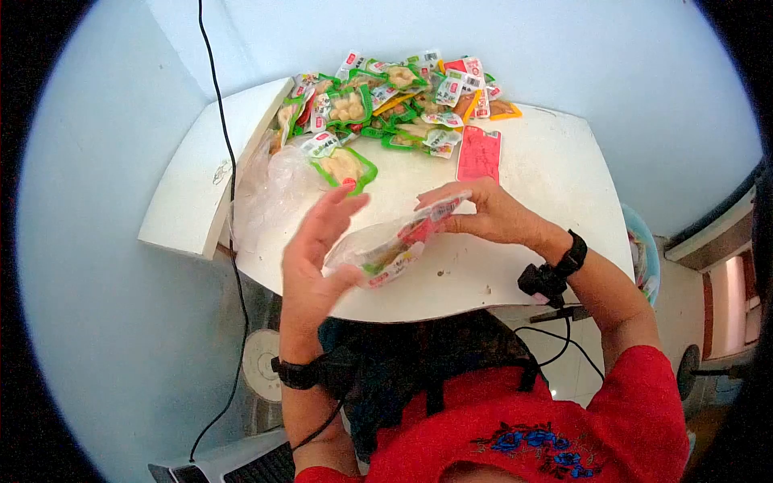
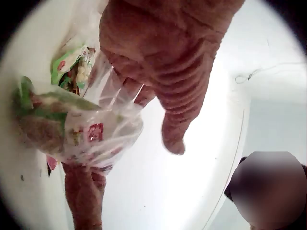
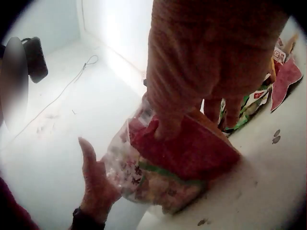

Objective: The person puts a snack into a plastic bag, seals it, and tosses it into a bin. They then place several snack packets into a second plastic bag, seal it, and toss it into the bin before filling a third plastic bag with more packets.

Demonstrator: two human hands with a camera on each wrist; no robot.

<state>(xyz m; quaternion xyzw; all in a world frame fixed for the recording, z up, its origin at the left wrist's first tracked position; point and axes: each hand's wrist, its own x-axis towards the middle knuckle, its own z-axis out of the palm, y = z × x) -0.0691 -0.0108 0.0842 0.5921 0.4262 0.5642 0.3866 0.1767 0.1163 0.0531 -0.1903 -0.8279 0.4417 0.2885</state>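
Right wrist: bag, dark lettering possibly Chinese

Packets lie heaped along the back of the tabletop; one packet lies before the heap at right, a plastic bag at left, a filled bag above the front.

Held package — print too blurred to read, heaped packets — partly hidden under one another
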